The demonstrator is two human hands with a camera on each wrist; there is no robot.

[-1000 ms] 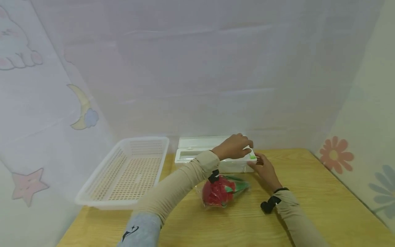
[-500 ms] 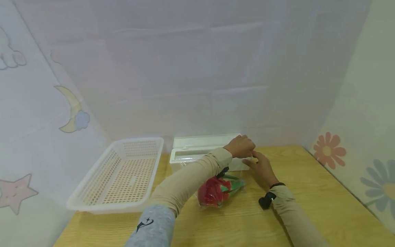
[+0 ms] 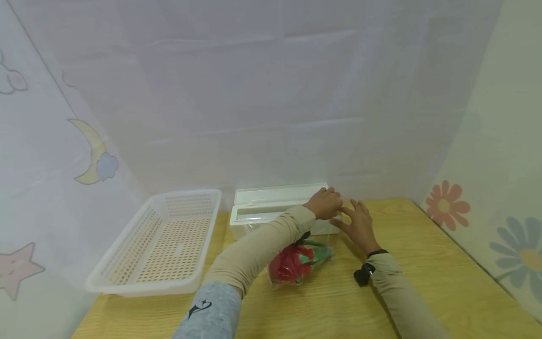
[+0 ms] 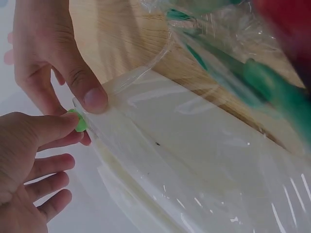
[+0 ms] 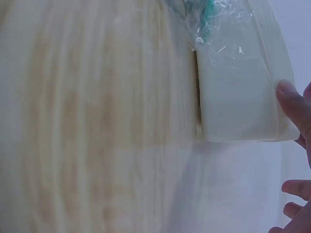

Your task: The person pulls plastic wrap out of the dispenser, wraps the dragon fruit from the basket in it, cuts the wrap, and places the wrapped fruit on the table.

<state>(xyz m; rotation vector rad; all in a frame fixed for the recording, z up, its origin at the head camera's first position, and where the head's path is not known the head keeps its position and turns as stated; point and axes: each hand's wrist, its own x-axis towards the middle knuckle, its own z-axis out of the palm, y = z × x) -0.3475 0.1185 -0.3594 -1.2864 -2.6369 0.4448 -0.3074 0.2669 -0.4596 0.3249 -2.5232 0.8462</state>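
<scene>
A white cling film box (image 3: 243, 229) stands at the back of the table, its lid raised. Bent over the box's right end is my left hand (image 3: 325, 203); in the left wrist view its thumb and finger pinch a small green slider (image 4: 79, 121) at the corner. My right hand (image 3: 359, 226) grips that same end, with the thumb pressed on the front face and fingers behind. Clear film (image 4: 233, 179) hangs down the front. Just before the box lies a red and green object (image 3: 290, 264) in clear plastic; its kind is unclear.
A white slotted plastic basket (image 3: 203, 263) stands on the table's left side. The wooden table (image 3: 415, 254) runs out to the right of the box. A pale cloth backdrop (image 3: 254, 94) rises right behind the box.
The left hand has come down at the right end of the box and meets the right hand there. The green slider, visible earlier from above, is now covered. The head view has shifted slightly.
</scene>
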